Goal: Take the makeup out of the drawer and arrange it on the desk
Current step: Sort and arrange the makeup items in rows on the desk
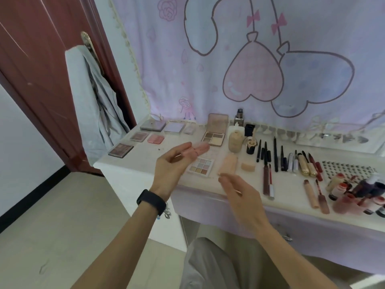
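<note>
Makeup lies spread over the white desk [129,163]. Flat palettes [139,136] sit at the left, and an open brown palette [214,132] stands propped at the back. A small pastel palette [201,165] lies just beyond my hands. My left hand [175,163], with a black band on its wrist, hovers over the desk with its fingers stretched and blurred. My right hand [239,190] hovers beside it with fingers relaxed. Neither hand plainly holds anything. A peach tube-like shape [228,163] lies past my right fingertips, too blurred to identify.
A beige bottle [235,140], a row of dark pencils [270,155], gold lip tubes [308,165] and several small bottles [354,192] fill the desk's right half. A lilac drawer front with a metal handle [288,237] is below. A door with hung grey cloth [91,101] stands left.
</note>
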A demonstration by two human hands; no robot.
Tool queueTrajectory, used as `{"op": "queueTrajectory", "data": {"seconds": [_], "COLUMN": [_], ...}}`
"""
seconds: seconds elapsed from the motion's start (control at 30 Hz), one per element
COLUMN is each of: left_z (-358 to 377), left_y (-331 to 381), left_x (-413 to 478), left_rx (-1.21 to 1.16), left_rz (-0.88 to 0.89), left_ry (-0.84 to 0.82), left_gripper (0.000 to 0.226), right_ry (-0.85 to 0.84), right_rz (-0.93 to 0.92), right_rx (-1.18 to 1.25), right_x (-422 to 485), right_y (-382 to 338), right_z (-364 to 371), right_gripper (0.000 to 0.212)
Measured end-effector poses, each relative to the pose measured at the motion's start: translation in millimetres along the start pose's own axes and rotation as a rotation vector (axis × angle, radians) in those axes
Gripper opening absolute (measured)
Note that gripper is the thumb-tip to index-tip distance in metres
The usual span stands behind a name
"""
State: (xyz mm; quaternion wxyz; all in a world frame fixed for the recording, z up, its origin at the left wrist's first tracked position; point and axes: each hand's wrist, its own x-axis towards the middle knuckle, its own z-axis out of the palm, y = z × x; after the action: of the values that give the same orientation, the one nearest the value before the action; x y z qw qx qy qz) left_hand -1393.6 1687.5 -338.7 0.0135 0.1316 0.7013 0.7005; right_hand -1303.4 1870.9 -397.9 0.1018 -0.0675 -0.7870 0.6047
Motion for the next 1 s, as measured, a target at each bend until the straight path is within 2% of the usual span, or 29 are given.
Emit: {"op": "queueTrajectory", "data": {"seconds": [0.07,0.13,0.27,0.33,0.47,0.6,0.7,0.8,1.0], "left_z": [24,46,76,84,92,95,99,103,107], "left_y": [-1,-5,-11,-11,-4,5,10,13,15], "left_x": [-9,-19,-33,-37,-39,-35,-36,-37,-33], "left_rx": [0.032,0.112,0.333,0.354,0.158,0.049,0.060,0.043,0.039], "left_rz": [0.043,0.129,0.312,0.336,0.140,-0.058,-0.127,-0.124,-0.041], "left_ry": [-0.011,-0.057,-0.163,-0.191,-0.246,-0.320,-0.433,-0.468,-0.391], "left_gripper": [0.045,0.043,0.053,0.058,0.072,0.066,0.050,0.036,0.054], "right_ry": [0.070,0.076,0.132,0.169,0.187,0.114,0.083,0.071,0.012], "right_rz": [0.121,0.227,0.313,0.322,0.353,0.435,0.460,0.466,0.427], "right_rx": [0.286,0.454,0.530,0.545,0.636,0.839,0.898,0.907,0.731], "right_x": [2,3,-2,-5,-10,-15,-18,-17,-16], "right_y": [-17,-30,-34,-30,-25,-23,-20,-18,-19], "right_z": [-13,-29,-56,-65,-78,-81,-83,-85,-96], "right_gripper": [0.037,0.041,0.028,0.022,0.019,0.018,0.018,0.024,0.050]}}
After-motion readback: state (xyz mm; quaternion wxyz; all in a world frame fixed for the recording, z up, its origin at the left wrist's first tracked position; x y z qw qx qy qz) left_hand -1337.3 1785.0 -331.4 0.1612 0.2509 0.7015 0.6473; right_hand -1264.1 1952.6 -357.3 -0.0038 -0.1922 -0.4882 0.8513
